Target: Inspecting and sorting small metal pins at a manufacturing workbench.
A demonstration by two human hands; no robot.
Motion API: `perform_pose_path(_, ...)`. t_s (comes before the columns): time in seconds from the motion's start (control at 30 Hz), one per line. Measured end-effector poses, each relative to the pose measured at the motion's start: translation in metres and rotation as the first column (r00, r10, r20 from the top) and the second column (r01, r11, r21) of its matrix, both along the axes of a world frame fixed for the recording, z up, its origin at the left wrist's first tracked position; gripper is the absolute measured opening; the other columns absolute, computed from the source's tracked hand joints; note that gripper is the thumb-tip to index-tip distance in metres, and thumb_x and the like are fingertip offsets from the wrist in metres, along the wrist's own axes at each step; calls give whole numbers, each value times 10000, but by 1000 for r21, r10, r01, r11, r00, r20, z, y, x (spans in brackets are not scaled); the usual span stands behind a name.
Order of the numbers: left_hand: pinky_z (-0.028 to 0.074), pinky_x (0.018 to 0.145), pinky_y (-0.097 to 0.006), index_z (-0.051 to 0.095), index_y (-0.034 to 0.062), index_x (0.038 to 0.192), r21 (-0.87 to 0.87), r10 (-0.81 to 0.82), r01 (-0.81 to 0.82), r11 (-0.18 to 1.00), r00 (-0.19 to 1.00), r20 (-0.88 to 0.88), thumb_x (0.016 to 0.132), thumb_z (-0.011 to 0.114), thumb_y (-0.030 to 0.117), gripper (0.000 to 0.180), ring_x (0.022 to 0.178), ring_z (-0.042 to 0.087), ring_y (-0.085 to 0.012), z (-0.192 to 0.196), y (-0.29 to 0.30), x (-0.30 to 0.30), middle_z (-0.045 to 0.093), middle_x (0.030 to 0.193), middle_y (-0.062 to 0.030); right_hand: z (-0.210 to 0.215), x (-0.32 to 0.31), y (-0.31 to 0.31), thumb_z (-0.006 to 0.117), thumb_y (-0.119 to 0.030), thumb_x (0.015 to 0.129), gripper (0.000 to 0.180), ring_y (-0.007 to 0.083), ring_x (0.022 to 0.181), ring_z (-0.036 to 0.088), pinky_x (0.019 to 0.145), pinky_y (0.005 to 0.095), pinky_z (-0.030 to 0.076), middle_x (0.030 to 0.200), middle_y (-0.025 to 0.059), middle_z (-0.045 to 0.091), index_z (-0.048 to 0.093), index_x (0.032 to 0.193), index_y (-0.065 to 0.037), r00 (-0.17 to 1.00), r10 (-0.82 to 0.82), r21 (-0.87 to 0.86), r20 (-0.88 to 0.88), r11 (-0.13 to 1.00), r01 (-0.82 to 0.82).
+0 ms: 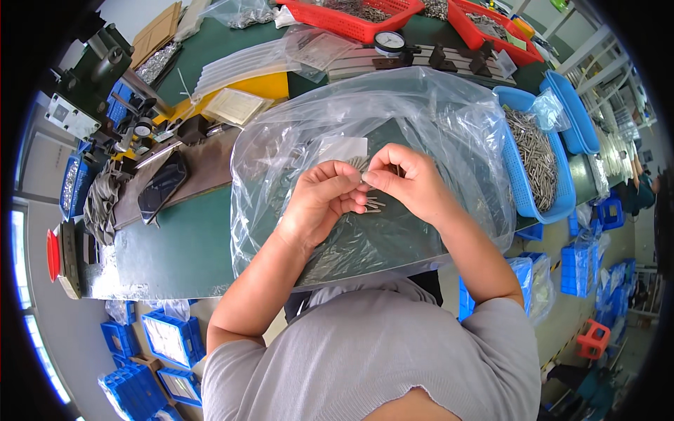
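Both my hands meet over a large clear plastic bag (449,119) spread on the green table (182,259). The fingers of my left hand (319,195) are pinched together, their tips touching those of my right hand (407,181). My right hand is closed in a pinch too. Whatever small piece sits between the fingertips is mostly hidden; only a tiny metallic glint shows. Several slim metal pins (373,205) lie on the bag just under my hands, with more partly covered behind the fingers. Behind them rests a white paper slip (342,148).
At the right, a blue basket (516,168) holds many metal pins, beside another blue basket (572,116). Red baskets (351,27) and a dial gauge (389,43) stand at the back. A dark phone (163,186) and a gauge stand (133,81) are at the left.
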State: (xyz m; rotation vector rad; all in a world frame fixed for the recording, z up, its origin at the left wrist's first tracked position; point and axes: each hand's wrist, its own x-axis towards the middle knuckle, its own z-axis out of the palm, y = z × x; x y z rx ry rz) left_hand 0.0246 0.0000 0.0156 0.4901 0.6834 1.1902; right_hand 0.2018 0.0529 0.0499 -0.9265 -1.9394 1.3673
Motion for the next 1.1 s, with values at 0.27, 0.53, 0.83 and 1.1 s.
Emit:
perform_pose_path(0.27,545,612,-288,577,-14,863,-5,-2,2,1000,999,33,853,558,35,54,642,635,-175,-6,2,-2,644,773,-120,-9,-7,-3,635,-80,850,116,80,697,581,644,230,468,749,36,612,559,807,-5,991,-22,-109,-135,994,7)
perform_pose_path(0.53,547,615,-290,565,-6,854,-22,-7,9,1000,996,94,849,562,33,39,647,639,-183,-9,2,1,639,764,-124,-16,-6,-6,619,-113,864,97,32,716,503,644,204,420,758,-27,569,579,829,-31,983,-17,-144,-183,990,-10)
perform_pose_path(0.83,541,616,-295,577,2,851,-17,114,-114,993,993,-26,845,558,28,33,654,627,-175,0,1,-1,638,775,-115,-21,25,21,526,-180,908,141,82,638,482,554,206,383,751,-2,539,571,907,-46,890,-150,-547,-431,828,-126)
perform_pose_path(1.1,520,625,-288,580,4,868,7,157,-157,988,988,10,862,527,39,64,673,605,-173,2,2,-8,626,817,-127,-17,18,29,571,-123,854,130,90,588,500,554,214,405,718,-31,552,605,931,-24,975,-110,-619,-195,784,-35)
